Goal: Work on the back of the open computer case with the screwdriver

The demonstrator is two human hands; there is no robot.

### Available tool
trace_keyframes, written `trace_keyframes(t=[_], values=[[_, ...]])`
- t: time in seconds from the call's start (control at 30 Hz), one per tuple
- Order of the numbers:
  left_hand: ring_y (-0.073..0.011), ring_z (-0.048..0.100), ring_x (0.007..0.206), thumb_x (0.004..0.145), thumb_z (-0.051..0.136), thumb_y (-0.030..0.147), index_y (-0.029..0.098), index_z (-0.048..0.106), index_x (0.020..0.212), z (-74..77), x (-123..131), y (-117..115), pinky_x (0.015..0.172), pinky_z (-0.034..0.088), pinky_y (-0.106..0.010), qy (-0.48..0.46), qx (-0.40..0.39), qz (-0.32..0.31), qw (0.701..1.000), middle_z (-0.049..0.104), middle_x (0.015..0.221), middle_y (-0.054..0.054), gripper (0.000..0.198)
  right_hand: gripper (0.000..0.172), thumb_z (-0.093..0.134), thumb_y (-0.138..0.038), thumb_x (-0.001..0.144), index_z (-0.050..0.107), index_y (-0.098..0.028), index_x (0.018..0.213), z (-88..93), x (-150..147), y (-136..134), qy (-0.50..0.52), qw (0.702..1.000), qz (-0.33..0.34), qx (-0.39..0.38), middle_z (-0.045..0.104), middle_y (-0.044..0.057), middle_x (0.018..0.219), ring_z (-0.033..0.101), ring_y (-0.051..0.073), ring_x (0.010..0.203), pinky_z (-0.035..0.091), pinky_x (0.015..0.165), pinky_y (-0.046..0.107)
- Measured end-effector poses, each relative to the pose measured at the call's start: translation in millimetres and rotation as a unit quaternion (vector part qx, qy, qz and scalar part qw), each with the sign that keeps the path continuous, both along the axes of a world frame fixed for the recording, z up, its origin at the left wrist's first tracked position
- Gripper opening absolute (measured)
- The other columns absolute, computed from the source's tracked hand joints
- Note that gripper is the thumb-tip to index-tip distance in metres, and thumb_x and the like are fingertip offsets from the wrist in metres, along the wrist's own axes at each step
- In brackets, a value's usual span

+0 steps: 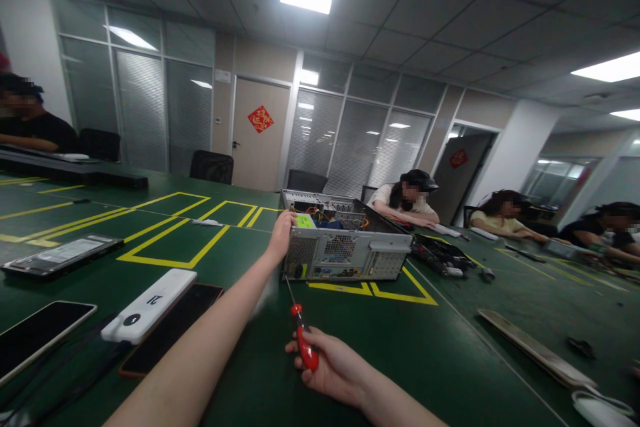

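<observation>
An opened computer case (363, 255) lies on its side on the green table, its rear panel facing me and its wires and parts showing at the top. My left hand (283, 235) grips the case's near left corner, beside a power supply with a yellow-green label (304, 221). In my right hand (333, 363) is a red and black screwdriver (307, 350), its fingers closed round the handle. The shaft points up and away from me, and its tip is at the lower left corner of the rear panel. Whether it touches a screw there, I cannot tell.
To the left lie a hard drive (63, 255), a white power bank (150, 305) and two phones (43, 333). A long metal strip (535, 347) lies at the right. Beyond the case are dark parts (443, 255) and several people seated along the table.
</observation>
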State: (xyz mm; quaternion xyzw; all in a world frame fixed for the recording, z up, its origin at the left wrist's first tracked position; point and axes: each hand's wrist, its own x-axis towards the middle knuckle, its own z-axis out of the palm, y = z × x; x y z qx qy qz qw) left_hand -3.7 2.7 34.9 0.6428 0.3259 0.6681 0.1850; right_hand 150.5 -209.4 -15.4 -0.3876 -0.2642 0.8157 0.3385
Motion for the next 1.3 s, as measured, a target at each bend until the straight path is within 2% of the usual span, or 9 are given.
trace_keyframes(t=[0.2,0.4,0.63,0.8,0.93,1.07,1.17,1.23,1.3], values=[[-0.0189,0.054,0.121,0.095,0.025,0.031,0.021,0.051,0.071,-0.3,0.8,0.6,0.116,0.033,-0.038,-0.006,0.005,0.006,1.0,0.067,0.107,-0.007,0.036,0.024,0.062,-0.029,0.088,0.059,-0.012,0.106,-6.5,1.2,2.0,0.025,0.999,0.021,-0.003,0.071,0.006,0.085,0.066,0.011,0.063,0.044,0.057,0.02],[-0.0191,0.055,0.119,0.095,0.025,0.03,0.022,0.051,0.07,2.1,1.2,-3.7,0.116,0.033,-0.039,0.002,0.011,0.006,1.0,0.067,0.105,-0.007,0.037,0.023,0.057,-0.027,0.088,0.059,-0.01,0.104,-7.3,1.7,4.2,0.033,0.999,0.028,-0.024,0.072,0.008,0.087,0.067,0.013,0.064,0.045,0.057,0.021],[-0.0201,0.052,0.123,0.095,0.025,0.032,0.022,0.051,0.07,-0.2,2.6,-2.5,0.116,0.033,-0.04,-0.006,0.007,0.009,1.0,0.067,0.107,-0.007,0.037,0.017,0.057,-0.027,0.089,0.056,-0.012,0.097,-4.5,1.2,2.9,0.027,0.999,0.018,-0.02,0.072,0.012,0.087,0.066,0.013,0.066,0.044,0.058,0.02],[-0.0195,0.053,0.122,0.095,0.025,0.034,0.022,0.049,0.07,0.0,2.8,-2.4,0.116,0.033,-0.039,-0.005,0.005,0.009,1.0,0.067,0.108,-0.007,0.037,0.018,0.062,-0.029,0.086,0.052,-0.018,0.095,-6.9,1.0,2.2,0.042,0.999,0.019,0.008,0.072,0.011,0.097,0.07,0.016,0.073,0.047,0.063,0.023],[-0.0198,0.054,0.121,0.094,0.025,0.032,0.022,0.049,0.07,1.5,2.0,-3.5,0.116,0.034,-0.039,-0.003,0.011,0.006,1.0,0.067,0.105,-0.007,0.036,0.026,0.053,-0.033,0.091,0.058,-0.011,0.106,-7.9,1.4,3.9,0.044,0.998,0.027,-0.025,0.071,0.007,0.086,0.069,0.015,0.067,0.044,0.054,0.021],[-0.0189,0.056,0.115,0.094,0.026,0.03,0.022,0.049,0.068,2.6,1.1,-3.6,0.117,0.034,-0.039,0.005,0.017,0.007,1.0,0.068,0.1,-0.006,0.036,0.033,0.04,-0.032,0.095,0.06,-0.008,0.106,-8.4,1.0,6.2,0.048,0.997,0.003,-0.054,0.069,0.006,0.076,0.064,0.012,0.056,0.04,0.049,0.02],[-0.0186,0.056,0.116,0.095,0.026,0.031,0.022,0.05,0.068,2.1,0.4,-2.5,0.117,0.033,-0.039,0.009,0.012,0.006,1.0,0.068,0.101,-0.005,0.036,0.029,0.05,-0.035,0.093,0.06,-0.01,0.102,-8.0,0.9,5.6,0.051,0.997,-0.003,-0.052,0.07,0.008,0.08,0.062,0.011,0.057,0.039,0.048,0.018],[-0.0189,0.055,0.118,0.095,0.027,0.032,0.022,0.051,0.07,1.2,0.2,-1.4,0.117,0.033,-0.039,0.008,0.009,0.006,1.0,0.068,0.103,-0.005,0.036,0.019,0.062,-0.029,0.087,0.058,-0.014,0.099,-6.9,1.1,3.9,0.034,0.999,-0.018,-0.034,0.072,0.008,0.085,0.061,0.009,0.057,0.036,0.047,0.015],[-0.0192,0.055,0.12,0.095,0.027,0.033,0.022,0.051,0.07,0.2,0.1,-0.5,0.117,0.033,-0.039,0.006,0.008,0.005,1.0,0.068,0.105,-0.006,0.037,0.02,0.068,-0.019,0.081,0.054,-0.017,0.095,-5.2,1.0,2.1,0.014,0.999,-0.041,-0.015,0.073,0.008,0.089,0.06,0.008,0.056,0.034,0.046,0.013]])
